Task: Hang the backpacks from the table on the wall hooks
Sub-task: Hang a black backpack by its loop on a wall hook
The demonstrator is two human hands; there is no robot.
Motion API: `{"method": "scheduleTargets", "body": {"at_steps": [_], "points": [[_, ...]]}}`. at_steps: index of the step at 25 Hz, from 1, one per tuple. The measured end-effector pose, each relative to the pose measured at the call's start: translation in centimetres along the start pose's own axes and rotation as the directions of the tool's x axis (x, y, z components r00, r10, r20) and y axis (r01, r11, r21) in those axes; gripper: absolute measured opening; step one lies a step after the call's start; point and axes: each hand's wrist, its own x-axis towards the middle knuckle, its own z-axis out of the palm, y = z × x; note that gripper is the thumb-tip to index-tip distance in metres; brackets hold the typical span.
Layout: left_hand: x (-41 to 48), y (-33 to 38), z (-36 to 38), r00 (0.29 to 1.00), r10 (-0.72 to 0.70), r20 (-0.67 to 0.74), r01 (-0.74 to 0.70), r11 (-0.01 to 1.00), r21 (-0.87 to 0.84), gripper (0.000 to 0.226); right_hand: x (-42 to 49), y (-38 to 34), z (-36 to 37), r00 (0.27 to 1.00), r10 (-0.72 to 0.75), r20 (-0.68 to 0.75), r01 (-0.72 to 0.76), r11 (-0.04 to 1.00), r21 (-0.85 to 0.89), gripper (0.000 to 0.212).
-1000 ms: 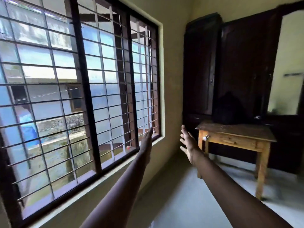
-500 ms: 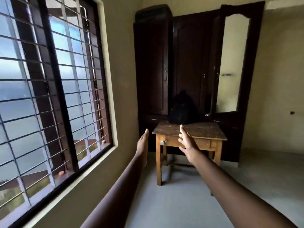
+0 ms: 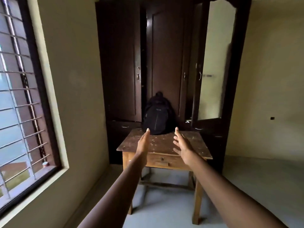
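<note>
A black backpack (image 3: 157, 118) stands upright at the back of a small wooden table (image 3: 194, 143), leaning against the dark wardrobe behind it. Both my arms are stretched out towards it. My left hand (image 3: 143, 143) is held edge-on with straight fingers, in front of the backpack's lower left. My right hand (image 3: 182, 143) has its fingers spread, in front of the backpack's lower right. Neither hand holds anything, and both look short of the backpack. No wall hooks are in view.
A dark wooden wardrobe (image 3: 125, 63) with a mirrored door (image 3: 215, 66) fills the wall behind the table. A barred window (image 3: 18, 102) runs along the left wall. Grey floor (image 3: 256, 186) lies around the table.
The view has swung right from the window to face the table and come closer. The backpack now sits centred between my two outstretched hands, which stay empty.
</note>
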Motion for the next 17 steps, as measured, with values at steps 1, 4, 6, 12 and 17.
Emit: {"method": "scheduleTargets", "body": {"at_steps": [1,4,6,12,17], "points": [[2.7,-0.5,0.6,1.000,-0.007,-0.005,0.007,1.000,-0.007,0.056,2.8,0.2,-0.3,1.000,0.015,-0.003,-0.015,1.000,0.003,0.059],[10.9,-2.9,1.8,1.000,-0.005,-0.023,0.005,1.000,-0.009,0.055,10.8,1.4,-0.8,0.999,0.033,0.007,-0.033,0.999,-0.013,0.058],[16.2,-4.3,2.3,0.999,-0.014,-0.033,0.014,1.000,-0.002,0.056,16.0,2.1,-1.1,0.999,0.034,0.012,-0.034,0.999,-0.026,0.058],[35.3,-7.5,4.4,0.997,-0.072,-0.040,0.075,0.996,0.055,0.057,34.0,2.2,-1.1,0.998,0.057,0.007,-0.056,0.994,-0.096,0.055],[49.8,-8.3,7.7,0.991,-0.112,-0.069,0.116,0.992,0.055,0.049,47.7,2.1,-3.1,0.997,0.063,0.034,-0.058,0.988,-0.146,0.052]]}}
